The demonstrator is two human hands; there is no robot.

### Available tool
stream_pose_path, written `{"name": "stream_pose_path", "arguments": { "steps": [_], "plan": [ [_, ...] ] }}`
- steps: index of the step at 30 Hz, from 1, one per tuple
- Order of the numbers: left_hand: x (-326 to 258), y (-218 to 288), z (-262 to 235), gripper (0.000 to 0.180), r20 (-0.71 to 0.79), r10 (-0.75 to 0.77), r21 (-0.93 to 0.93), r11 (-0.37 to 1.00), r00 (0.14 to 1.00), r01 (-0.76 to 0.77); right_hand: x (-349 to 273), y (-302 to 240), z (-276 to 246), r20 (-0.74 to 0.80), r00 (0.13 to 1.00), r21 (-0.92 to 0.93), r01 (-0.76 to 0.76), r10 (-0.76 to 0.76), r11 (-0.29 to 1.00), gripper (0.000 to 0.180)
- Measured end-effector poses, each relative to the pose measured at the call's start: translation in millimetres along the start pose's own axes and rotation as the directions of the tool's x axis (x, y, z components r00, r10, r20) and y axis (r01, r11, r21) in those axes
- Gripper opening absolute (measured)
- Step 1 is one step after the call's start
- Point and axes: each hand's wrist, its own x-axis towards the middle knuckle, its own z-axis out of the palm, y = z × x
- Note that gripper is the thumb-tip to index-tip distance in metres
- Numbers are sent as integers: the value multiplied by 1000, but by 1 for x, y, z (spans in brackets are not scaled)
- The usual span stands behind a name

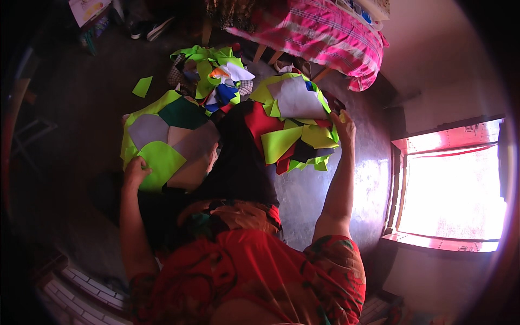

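On the left, my left hand (137,172) pinches the edge of a lime-green fabric piece (165,162). That piece lies on a spread of flat cut pieces, among them a grey piece (148,131), a dark green piece (184,112) and a tan one. My right hand (345,127) is closed at the outer edge of a second heap, with a small yellow-green scrap at its fingertips. In this heap lie a pale grey piece (299,97), a red piece (261,123) and several lime-green pieces (281,143). My dark-clad leg (238,157) extends between the two heaps.
Farther ahead sits a mixed pile of scraps (214,76), with one loose lime-green piece (142,86) on the floor to its left. Beyond stands a table with a pink checked cloth (325,40). Shoes (158,28) lie at the far left. A bright window (452,192) is at the right.
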Motion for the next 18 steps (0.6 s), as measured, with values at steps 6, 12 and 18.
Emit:
{"name": "stream_pose_path", "arguments": {
  "steps": [6,12,18],
  "plan": [
    [-2,0,0,33,-14,-33,2,999,999,33,8,18,31,55,988,-49,-140,142,989,47],
    [-1,6,2,33,-2,-27,23,999,1000,27,4,37,-1,19,966,740,-187,258,646,57],
    [-2,4,0,33,-9,-23,16,1000,1000,24,-3,-22,-46,-81,995,980,67,65,189,52]
  ]
}}
